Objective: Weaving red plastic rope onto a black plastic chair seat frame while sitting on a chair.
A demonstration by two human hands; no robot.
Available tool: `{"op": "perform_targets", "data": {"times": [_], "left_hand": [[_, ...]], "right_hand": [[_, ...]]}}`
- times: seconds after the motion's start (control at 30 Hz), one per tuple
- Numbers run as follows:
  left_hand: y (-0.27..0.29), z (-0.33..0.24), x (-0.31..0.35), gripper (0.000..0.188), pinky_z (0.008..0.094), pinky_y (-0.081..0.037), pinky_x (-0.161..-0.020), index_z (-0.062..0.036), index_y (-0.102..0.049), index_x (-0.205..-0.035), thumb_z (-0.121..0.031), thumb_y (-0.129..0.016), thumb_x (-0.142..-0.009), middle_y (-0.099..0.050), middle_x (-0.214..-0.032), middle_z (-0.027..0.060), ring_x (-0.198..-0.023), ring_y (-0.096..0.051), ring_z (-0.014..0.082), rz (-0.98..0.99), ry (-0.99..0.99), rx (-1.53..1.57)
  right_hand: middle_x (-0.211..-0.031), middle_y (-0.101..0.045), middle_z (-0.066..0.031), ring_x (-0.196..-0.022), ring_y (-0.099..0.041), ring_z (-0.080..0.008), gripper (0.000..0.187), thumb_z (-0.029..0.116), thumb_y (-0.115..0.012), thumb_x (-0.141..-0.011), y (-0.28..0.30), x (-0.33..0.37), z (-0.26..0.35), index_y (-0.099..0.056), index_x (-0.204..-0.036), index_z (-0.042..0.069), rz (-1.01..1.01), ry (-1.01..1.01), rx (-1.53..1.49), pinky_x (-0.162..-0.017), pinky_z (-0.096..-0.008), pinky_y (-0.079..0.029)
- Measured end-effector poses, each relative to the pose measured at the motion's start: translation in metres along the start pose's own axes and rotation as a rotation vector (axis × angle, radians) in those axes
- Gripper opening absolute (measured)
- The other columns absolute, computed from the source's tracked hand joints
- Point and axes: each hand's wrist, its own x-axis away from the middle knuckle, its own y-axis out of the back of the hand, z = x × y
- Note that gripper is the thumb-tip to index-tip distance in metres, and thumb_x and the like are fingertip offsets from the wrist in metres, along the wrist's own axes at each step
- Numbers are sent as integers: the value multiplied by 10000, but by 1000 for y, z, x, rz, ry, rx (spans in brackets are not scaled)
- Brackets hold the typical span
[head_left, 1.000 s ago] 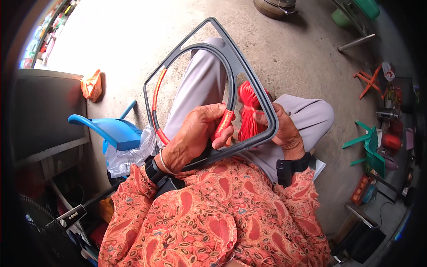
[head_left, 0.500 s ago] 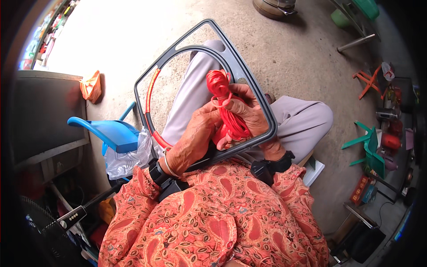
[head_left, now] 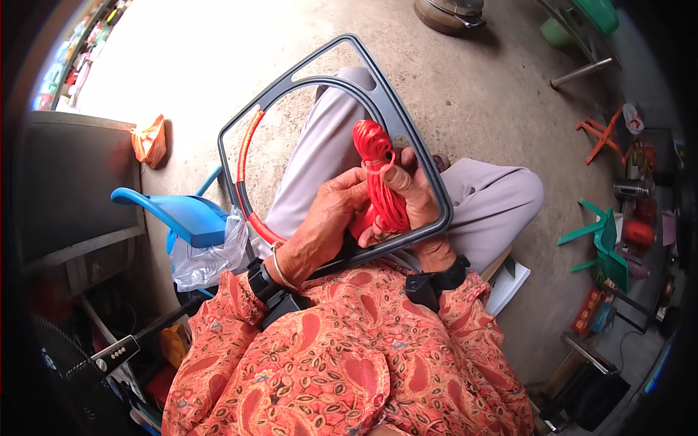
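Observation:
A dark grey frame (head_left: 407, 109) with a rounded inner ring rests slanted across my lap. Red and orange cord wrapping (head_left: 248, 149) covers parts of the ring's left side. My right hand (head_left: 413, 190) is closed around a bundle of red cord (head_left: 384, 196), tied round its middle, with a looped head (head_left: 371, 139) standing up above the thumb. Beside it, my left hand (head_left: 327, 214) has thumb and fingers pinched together at the bundle's left edge, against the red cord. The fingertips there are partly hidden. More red shows below, between both hands.
On the left stand a blue plastic chair (head_left: 174, 218) with a clear plastic bag (head_left: 214, 254) and a dark cabinet (head_left: 80, 189). An orange bag (head_left: 150, 142) lies on the concrete floor. Green (head_left: 607, 247) and orange (head_left: 602, 135) stools are at the right, a round pot (head_left: 448, 14) far ahead.
My right hand has shifted slightly right with the cord bundle, turning it so the looped head stands more upright. My left hand stays nearly in place; the frame has barely moved.

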Motion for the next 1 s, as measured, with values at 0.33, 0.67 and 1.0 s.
{"op": "perform_targets", "data": {"times": [0.33, 0.67, 1.0], "left_hand": [[-6, -9, 7, 299, 267, -512, -565, -19, -579, -1064, -284, -470, -980, -657, -842, 76, -620, -623, 156, 90, 45, 58], [9, -3, 6, 366, 278, -474, -488, 29, -582, -1005, -331, -537, -960, -622, -698, 103, -486, -562, 173, 206, -7, 15], [-1, -3, 4, 440, 284, -459, -441, 2, -539, -1101, -417, -477, -978, -641, -810, 126, -550, -597, 191, -47, -9, 154]], "right_hand": [[-1048, -589, -172, -678, -659, -269, 594, 242, -674, -854, -3, -12, 13, -322, -1288, 41, 72, -114, 145, -399, -450, -573], [-1107, -593, -169, -854, -658, -319, 538, 266, -667, -872, 32, -16, 3, -414, -1285, 31, 440, -615, -606, -681, -556, -575], [-1253, -566, -107, -1088, -581, -247, 529, 218, -647, -886, 20, -8, -17, -440, -1344, 53, 162, -261, -121, -961, -402, -472]]}}
